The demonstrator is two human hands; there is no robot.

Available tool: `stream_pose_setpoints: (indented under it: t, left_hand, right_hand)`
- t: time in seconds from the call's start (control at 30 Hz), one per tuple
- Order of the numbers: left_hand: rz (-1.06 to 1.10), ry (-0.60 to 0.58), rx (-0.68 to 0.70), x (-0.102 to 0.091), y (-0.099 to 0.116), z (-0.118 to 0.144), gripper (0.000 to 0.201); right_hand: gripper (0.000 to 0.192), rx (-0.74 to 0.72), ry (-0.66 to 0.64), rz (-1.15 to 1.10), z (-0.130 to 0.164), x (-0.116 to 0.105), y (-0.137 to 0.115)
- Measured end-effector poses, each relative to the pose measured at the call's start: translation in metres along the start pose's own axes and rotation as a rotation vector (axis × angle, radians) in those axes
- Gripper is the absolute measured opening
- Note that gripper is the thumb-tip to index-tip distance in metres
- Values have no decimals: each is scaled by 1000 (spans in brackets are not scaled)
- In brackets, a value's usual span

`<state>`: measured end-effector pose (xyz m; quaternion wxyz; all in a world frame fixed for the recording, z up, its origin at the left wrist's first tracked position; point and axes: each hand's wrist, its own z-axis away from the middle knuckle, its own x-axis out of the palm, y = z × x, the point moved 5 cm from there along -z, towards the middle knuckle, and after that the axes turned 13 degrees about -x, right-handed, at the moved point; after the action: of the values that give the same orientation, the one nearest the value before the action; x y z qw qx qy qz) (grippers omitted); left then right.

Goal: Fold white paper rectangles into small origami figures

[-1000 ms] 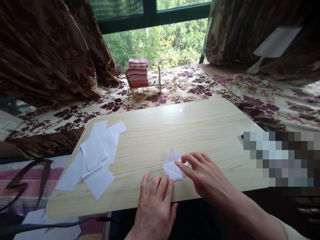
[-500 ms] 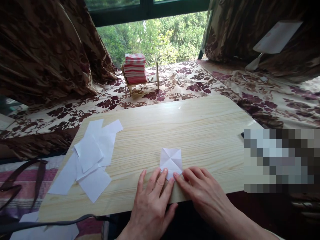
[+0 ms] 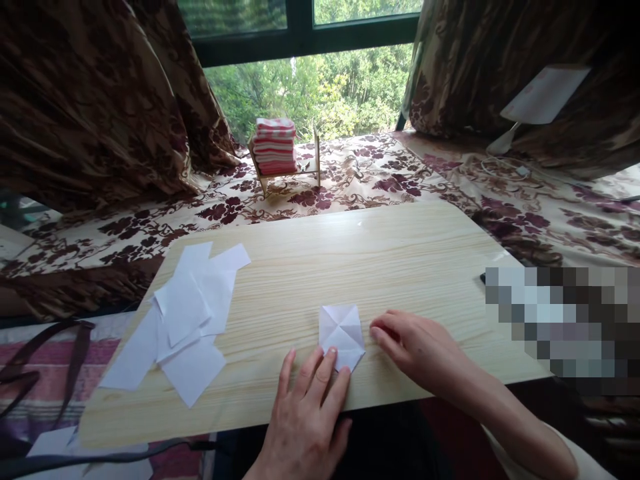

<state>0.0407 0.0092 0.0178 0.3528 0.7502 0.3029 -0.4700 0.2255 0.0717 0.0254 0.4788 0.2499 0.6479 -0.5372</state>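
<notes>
While the left hand (image 3: 307, 413) lies flat — fingers (image 3: 327, 363) pinning folded paper (image 3: 341, 335).

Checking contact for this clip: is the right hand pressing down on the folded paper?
No. The right hand rests on the wooden board just beside the folded paper, while the left hand fingertips press its near edge.

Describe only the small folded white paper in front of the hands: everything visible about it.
The folded paper is a small white square-ish piece, corners folded in so creases cross at its middle. It lies flat on the pale wood-grain board, near its front edge. The left hand presses fingertips on its lower edge; the right hand rests beside it, fingertips close to its right side, contact unclear.
</notes>
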Motion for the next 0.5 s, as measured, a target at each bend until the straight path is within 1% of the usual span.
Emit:
stream_pose_setpoints:
  t: [0.1, 0.23, 0.37, 0.5]
  left_hand:
    - [23, 33, -2, 1, 4, -1, 41]
    - [59, 32, -21, -3, 7, -13, 41]
    - [64, -13, -73, -4, 4, -24, 38]
    - [67, -50, -107, 0, 2, -26, 41]
  right_hand:
    - [25, 0, 100, -119, 3, 11, -9]
    - [19, -2, 221, -168, 3, 17, -15]
    - [16, -69, 243, -184, 2, 19, -18]
    - [13, -99, 243, -195, -1, 19, -19]
